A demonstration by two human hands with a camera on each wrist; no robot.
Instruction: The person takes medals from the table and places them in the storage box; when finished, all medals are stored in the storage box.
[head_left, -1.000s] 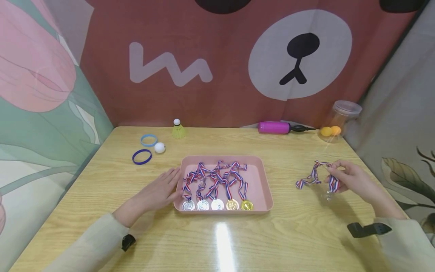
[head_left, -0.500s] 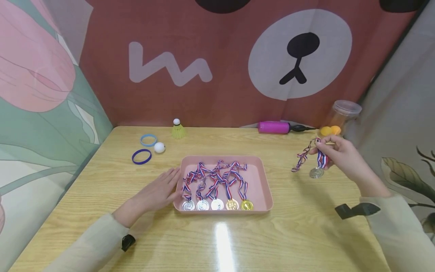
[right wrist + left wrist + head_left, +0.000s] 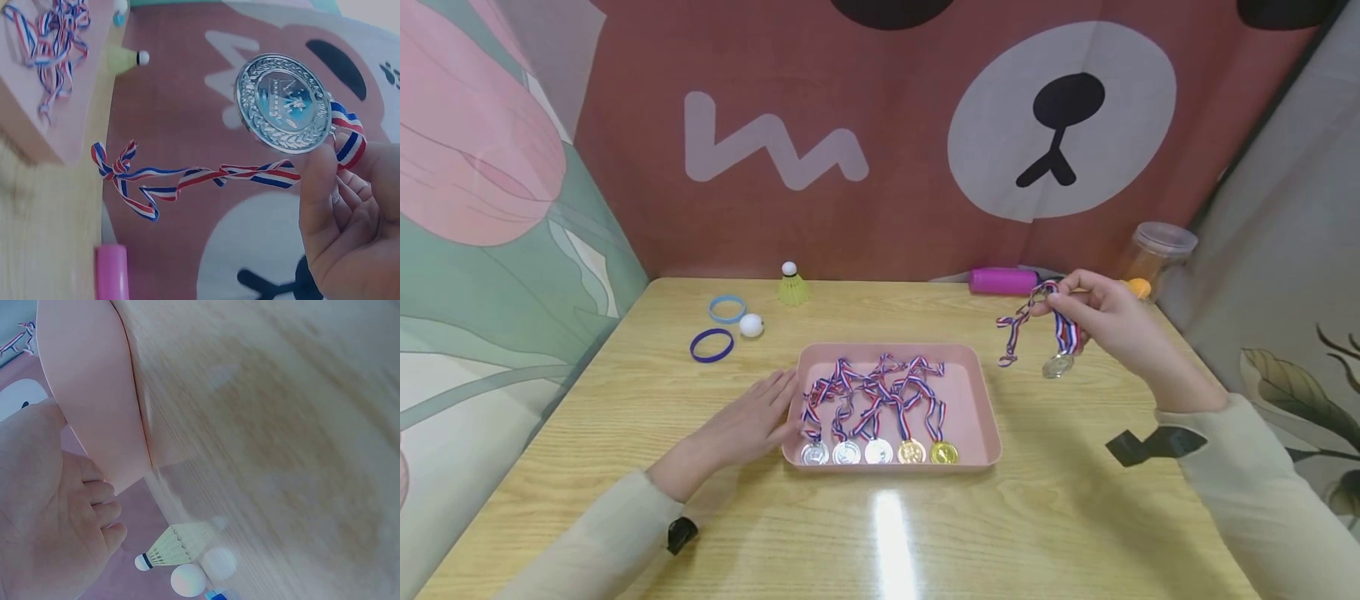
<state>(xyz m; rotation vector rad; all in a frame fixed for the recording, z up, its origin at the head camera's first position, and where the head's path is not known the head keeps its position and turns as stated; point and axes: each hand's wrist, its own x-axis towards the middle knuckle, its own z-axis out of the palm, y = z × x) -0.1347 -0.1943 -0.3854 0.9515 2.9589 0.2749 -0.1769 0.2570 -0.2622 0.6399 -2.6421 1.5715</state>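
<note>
Right hand: I see my right hand [image 3: 1108, 321] raised above the tabletop [image 3: 1075, 517], right of the pink tray [image 3: 973, 392], fingers [image 3: 322, 187] pinching the ribbon [image 3: 1018, 321] of a silver medal [image 3: 1057, 366].
Silver medal: it hangs in the air below that hand, clear of the tabletop and just right of the tray's far corner; the ribbon's loose end trails to the left.
Right wrist view: only here can I make out the medal's face, a wreath border around an embossed centre, with the ribbon knotted at its free end.
Left hand: my left hand [image 3: 745, 425] lies flat on the tabletop, fingers straight and together, tips against the tray's left wall.
Left wrist view: it shows the tray's outer wall beside the palm, plus a shuttlecock [image 3: 165, 550] and a white ball [image 3: 187, 579]; the medals are out of sight.
Tray: the head view alone shows five medals [image 3: 880, 451] in a row along its near edge, three silver, two gold.
</note>
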